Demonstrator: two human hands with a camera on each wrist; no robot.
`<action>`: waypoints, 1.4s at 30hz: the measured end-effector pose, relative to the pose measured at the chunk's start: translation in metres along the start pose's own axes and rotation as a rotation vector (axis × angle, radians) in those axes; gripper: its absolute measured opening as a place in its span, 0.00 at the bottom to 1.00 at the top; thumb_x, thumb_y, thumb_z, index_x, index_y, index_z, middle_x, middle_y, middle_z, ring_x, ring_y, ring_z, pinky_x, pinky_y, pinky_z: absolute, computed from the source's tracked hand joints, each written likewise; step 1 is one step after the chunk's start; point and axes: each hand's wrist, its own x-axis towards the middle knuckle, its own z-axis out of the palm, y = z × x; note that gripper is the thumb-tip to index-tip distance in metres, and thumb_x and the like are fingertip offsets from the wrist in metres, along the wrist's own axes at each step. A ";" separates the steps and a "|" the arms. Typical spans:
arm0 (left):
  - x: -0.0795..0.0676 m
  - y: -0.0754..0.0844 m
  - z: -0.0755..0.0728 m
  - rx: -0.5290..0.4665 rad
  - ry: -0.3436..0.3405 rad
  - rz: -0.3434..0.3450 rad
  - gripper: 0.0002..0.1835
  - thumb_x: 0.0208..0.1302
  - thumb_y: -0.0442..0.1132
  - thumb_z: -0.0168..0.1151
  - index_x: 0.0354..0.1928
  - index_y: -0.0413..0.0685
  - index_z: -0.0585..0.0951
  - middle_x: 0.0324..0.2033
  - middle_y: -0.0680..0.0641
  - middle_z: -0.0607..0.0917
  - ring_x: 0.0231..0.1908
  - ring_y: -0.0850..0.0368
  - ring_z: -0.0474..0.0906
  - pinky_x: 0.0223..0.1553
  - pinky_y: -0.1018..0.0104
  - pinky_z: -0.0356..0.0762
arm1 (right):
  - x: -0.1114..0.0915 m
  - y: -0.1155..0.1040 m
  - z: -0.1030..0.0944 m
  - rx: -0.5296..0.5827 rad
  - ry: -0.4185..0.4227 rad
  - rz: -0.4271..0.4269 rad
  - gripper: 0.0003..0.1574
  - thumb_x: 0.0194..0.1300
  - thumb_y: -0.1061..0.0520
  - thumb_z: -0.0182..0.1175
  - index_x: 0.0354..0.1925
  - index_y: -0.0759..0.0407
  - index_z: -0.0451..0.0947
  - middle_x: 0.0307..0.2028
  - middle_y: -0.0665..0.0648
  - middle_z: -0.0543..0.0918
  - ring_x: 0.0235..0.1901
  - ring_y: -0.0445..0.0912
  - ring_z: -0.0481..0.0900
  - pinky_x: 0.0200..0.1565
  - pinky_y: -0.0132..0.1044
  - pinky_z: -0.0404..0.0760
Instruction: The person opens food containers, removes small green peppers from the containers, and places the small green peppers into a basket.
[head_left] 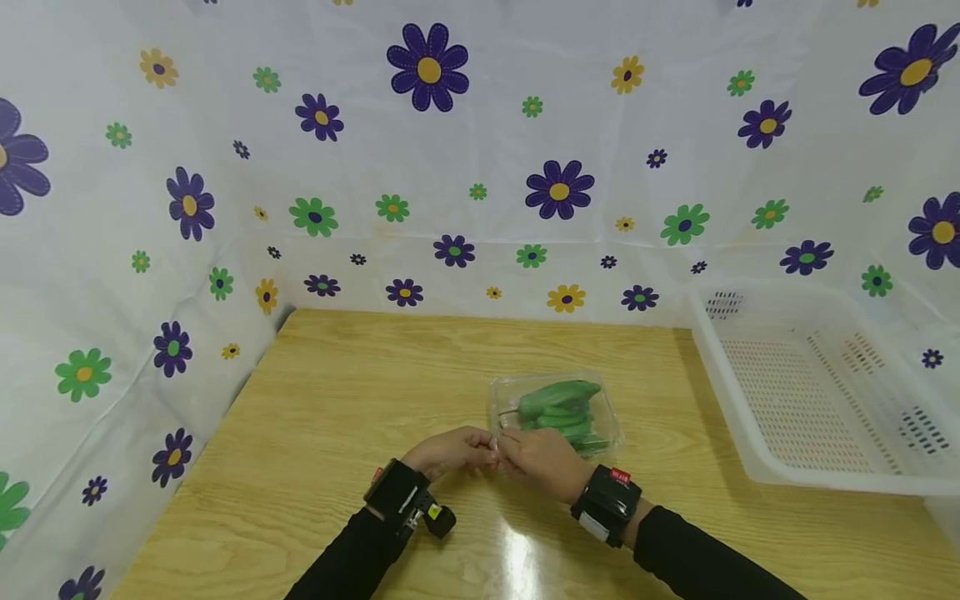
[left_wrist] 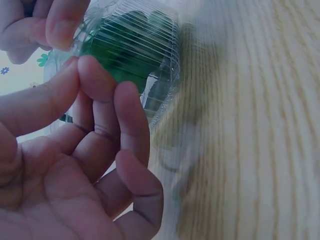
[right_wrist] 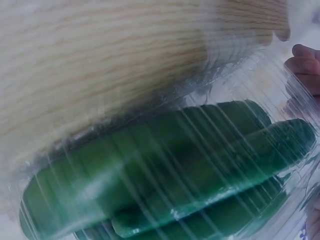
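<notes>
A clear plastic box (head_left: 504, 385) with several long green vegetables (head_left: 558, 396) inside lies on the table. At its near left corner my two hands meet, fingertips close together. The thumb and forefinger of my left hand (head_left: 450, 450) pinch the box's edge; the other fingers curl loosely in the left wrist view. My right hand (head_left: 543, 458) also pinches at that edge and covers part of the box. In the right wrist view, the smooth green vegetables (right_wrist: 150, 165) show through ribbed, shiny clear plastic. Exactly which piece of plastic is between the fingertips is too small to tell.
A white perforated plastic basket (head_left: 750, 450) stands at the right of the wooden table (head_left: 360, 358). A white cloth (head_left: 480, 133) with printed flowers hangs behind the table and along its left side.
</notes>
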 end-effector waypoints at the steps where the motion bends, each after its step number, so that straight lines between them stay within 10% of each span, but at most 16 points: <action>1: 0.000 0.000 0.000 -0.001 0.000 0.003 0.06 0.67 0.30 0.51 0.32 0.41 0.75 0.25 0.59 0.77 0.29 0.64 0.70 0.30 0.74 0.66 | 0.000 0.000 0.000 0.002 0.001 0.004 0.16 0.52 0.61 0.67 0.26 0.55 0.66 0.21 0.45 0.69 0.18 0.33 0.61 0.20 0.21 0.56; 18: -0.003 -0.003 -0.004 0.025 -0.030 0.065 0.14 0.69 0.35 0.52 0.50 0.31 0.76 0.31 0.55 0.79 0.31 0.62 0.71 0.29 0.72 0.66 | 0.017 -0.012 -0.020 -0.065 -0.279 0.114 0.09 0.53 0.60 0.67 0.32 0.57 0.74 0.25 0.50 0.74 0.19 0.37 0.70 0.16 0.25 0.65; 24: -0.002 -0.003 -0.002 0.015 -0.054 0.080 0.12 0.67 0.32 0.54 0.49 0.31 0.74 0.33 0.52 0.83 0.31 0.65 0.74 0.29 0.74 0.69 | 0.015 -0.017 -0.013 -0.176 -0.212 0.101 0.10 0.50 0.57 0.69 0.27 0.55 0.75 0.21 0.48 0.75 0.17 0.37 0.72 0.15 0.27 0.66; 42: 0.004 -0.004 -0.005 0.113 0.011 0.086 0.08 0.64 0.37 0.60 0.32 0.37 0.77 0.25 0.58 0.76 0.26 0.62 0.67 0.25 0.73 0.64 | 0.009 -0.008 -0.006 0.020 -0.102 0.156 0.13 0.56 0.56 0.67 0.26 0.55 0.71 0.20 0.47 0.73 0.17 0.34 0.65 0.19 0.23 0.59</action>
